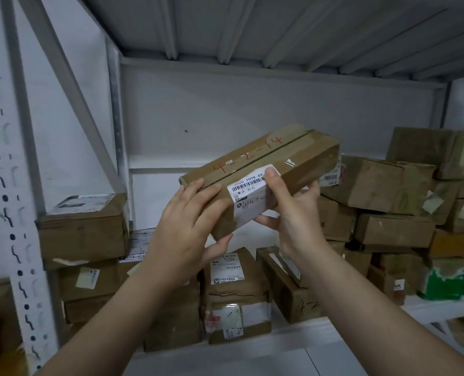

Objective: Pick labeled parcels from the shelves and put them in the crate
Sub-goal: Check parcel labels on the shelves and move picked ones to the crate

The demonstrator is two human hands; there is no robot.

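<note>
Both hands hold a long cardboard parcel (266,158) up in front of the shelving.

The left hand (187,226) grips its near end, fingers spread over the top and thumb curled beneath. The right hand (293,213) clasps the side, thumb pressed on the white shipping label (250,196), fingers underneath. The parcel is tilted, well above the shelf (252,356), with stacked boxes (388,185) behind it.

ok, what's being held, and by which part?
The long brown cardboard parcel with a white barcode label. Left hand grips its near end, fingers on top, thumb underneath; right hand grips the labelled middle, thumb on the label.
</note>
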